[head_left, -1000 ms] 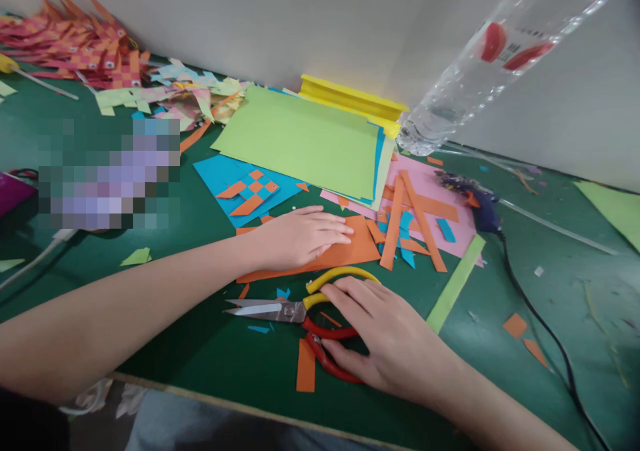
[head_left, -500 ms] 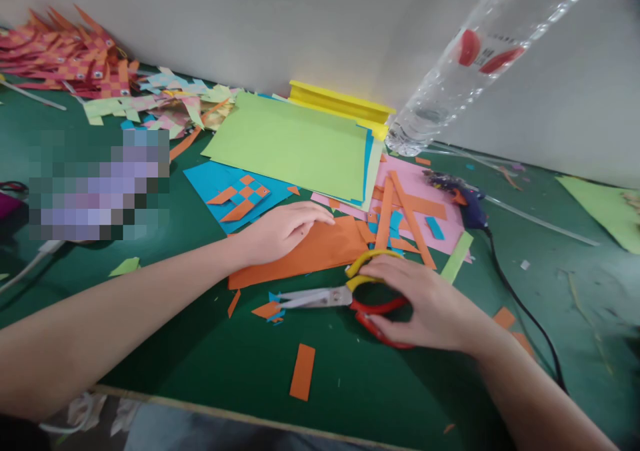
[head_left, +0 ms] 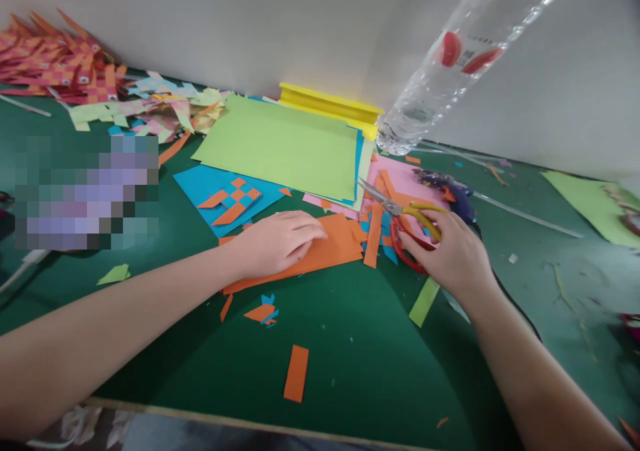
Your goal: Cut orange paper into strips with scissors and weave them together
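Observation:
My left hand (head_left: 280, 241) lies flat, fingers together, on an orange paper sheet (head_left: 330, 247) on the green table (head_left: 350, 357). My right hand (head_left: 453, 254) grips the yellow and red handles of a pair of scissors (head_left: 400, 214). Their blades point up-left over the pink paper (head_left: 400, 174) and several orange strips (head_left: 374, 237). A woven orange-and-blue paper fish (head_left: 233, 199) rests on a blue sheet just beyond my left hand.
A stack of light green sheets (head_left: 280, 147) and a yellow folded strip (head_left: 330, 104) lie against the wall. A clear plastic bottle (head_left: 450, 57) leans at the right. A glue gun (head_left: 457, 194) with black cord sits behind my right hand. Woven paper fish (head_left: 60, 71) pile up far left.
My right hand has carried the scissors from the table's near middle up and right onto the pink paper, turning the blades to point up-left. My left hand stays on the orange sheet.

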A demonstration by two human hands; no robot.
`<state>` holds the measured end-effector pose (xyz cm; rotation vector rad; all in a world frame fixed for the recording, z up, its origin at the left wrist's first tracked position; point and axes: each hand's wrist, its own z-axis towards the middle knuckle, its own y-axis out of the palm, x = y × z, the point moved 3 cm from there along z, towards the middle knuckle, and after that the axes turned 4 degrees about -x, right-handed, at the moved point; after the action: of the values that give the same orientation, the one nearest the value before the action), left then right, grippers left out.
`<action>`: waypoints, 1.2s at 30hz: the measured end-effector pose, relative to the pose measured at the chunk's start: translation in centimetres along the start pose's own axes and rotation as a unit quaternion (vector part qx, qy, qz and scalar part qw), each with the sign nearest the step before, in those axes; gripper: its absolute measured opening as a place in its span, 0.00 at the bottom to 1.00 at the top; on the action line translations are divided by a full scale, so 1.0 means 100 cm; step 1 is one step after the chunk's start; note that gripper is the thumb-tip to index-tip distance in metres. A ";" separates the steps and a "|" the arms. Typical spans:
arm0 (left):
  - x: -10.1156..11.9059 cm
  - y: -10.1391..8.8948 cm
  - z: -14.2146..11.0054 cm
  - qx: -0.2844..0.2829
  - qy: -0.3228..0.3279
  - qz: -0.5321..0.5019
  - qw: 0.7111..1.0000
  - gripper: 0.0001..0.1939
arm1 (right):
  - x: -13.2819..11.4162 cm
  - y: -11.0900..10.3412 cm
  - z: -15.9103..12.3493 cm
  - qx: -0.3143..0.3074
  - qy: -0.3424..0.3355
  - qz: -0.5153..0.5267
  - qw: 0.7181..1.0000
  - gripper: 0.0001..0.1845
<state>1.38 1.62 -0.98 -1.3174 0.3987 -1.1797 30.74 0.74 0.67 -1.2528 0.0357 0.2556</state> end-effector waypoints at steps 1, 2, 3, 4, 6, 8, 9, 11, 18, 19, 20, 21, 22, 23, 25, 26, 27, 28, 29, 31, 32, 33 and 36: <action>0.001 0.001 0.000 0.001 0.014 0.012 1.000 0.16 | 0.002 0.003 0.000 -0.012 0.008 0.001 1.000 0.22; 0.002 0.002 0.000 0.002 0.022 0.019 1.000 0.16 | 0.003 0.006 -0.001 -0.025 0.017 0.002 1.000 0.23; 0.002 0.002 0.000 0.002 0.027 0.024 0.999 0.16 | 0.005 0.008 -0.001 -0.036 0.026 0.001 0.999 0.24; 0.002 0.002 0.001 0.002 0.030 0.028 0.999 0.16 | 0.006 0.009 -0.001 -0.043 0.033 -0.001 0.999 0.25; 0.003 0.002 0.001 0.000 0.035 0.032 0.999 0.16 | 0.006 0.009 -0.002 -0.041 0.034 -0.014 0.999 0.25; 0.003 0.001 0.001 0.001 0.045 0.036 0.998 0.16 | 0.001 0.004 -0.002 -0.013 0.008 -0.030 0.999 0.23; 0.004 0.001 0.001 0.002 0.051 0.039 0.998 0.16 | -0.003 0.000 -0.002 0.003 -0.016 -0.038 0.999 0.21; 0.005 0.001 0.001 0.007 0.061 0.045 0.997 0.16 | -0.014 -0.007 -0.002 0.037 -0.067 -0.031 0.997 0.18; 0.004 -0.003 0.000 0.092 0.023 0.065 0.993 0.13 | -0.086 -0.011 -0.027 0.116 -0.370 -0.019 0.921 0.10; 0.003 -0.004 0.000 0.107 0.002 0.069 0.992 0.13 | -0.098 -0.009 -0.032 0.111 -0.444 -0.024 0.889 0.09; 0.001 -0.006 0.000 0.119 -0.019 0.070 0.990 0.13 | -0.109 -0.007 -0.035 0.105 -0.492 -0.031 0.864 0.08; 0.000 -0.007 -0.001 0.129 -0.038 0.070 0.988 0.13 | -0.118 -0.005 -0.035 0.101 -0.523 -0.035 0.846 0.09; -0.002 -0.008 -0.001 0.137 -0.054 0.069 0.987 0.13 | -0.125 -0.004 -0.032 0.097 -0.532 -0.037 0.840 0.09; -0.003 -0.010 -0.002 0.143 -0.067 0.066 0.985 0.12 | -0.130 -0.002 -0.027 0.104 -0.526 -0.035 0.844 0.08; -0.006 -0.011 -0.002 0.150 -0.087 0.058 0.983 0.12 | -0.134 0.002 -0.015 0.112 -0.493 -0.018 0.863 0.09; -0.007 -0.012 -0.003 0.150 -0.096 0.051 0.983 0.12 | -0.134 0.005 -0.009 0.107 -0.470 0.001 0.876 0.09; -0.007 -0.012 -0.003 0.147 -0.102 0.045 0.983 0.11 | -0.133 0.009 -0.003 0.101 -0.442 0.024 0.891 0.09; -0.008 -0.012 -0.003 0.143 -0.107 0.039 0.983 0.11 | -0.131 0.013 0.001 0.087 -0.425 0.046 0.900 0.10; -0.008 -0.011 -0.003 0.138 -0.109 0.036 0.984 0.11 | -0.129 0.017 0.003 0.071 -0.418 0.062 0.903 0.10; -0.008 -0.010 -0.002 0.124 -0.104 0.033 0.986 0.10 | -0.124 0.023 0.004 0.040 -0.402 0.089 0.910 0.12; -0.007 -0.009 -0.001 0.116 -0.099 0.033 0.988 0.11 | -0.122 0.025 0.004 0.024 -0.398 0.097 0.912 0.13; -0.007 -0.008 -0.001 0.108 -0.094 0.034 0.989 0.11 | -0.120 0.027 0.003 0.009 -0.392 0.104 0.914 0.14; -0.005 -0.006 0.000 0.079 -0.088 0.038 0.992 0.11 | -0.115 0.029 0.002 -0.038 -0.373 0.122 0.919 0.18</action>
<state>0.87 2.19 -0.62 -1.2454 0.2218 -1.0019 18.98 -0.18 -0.04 -1.1567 -0.4835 0.9464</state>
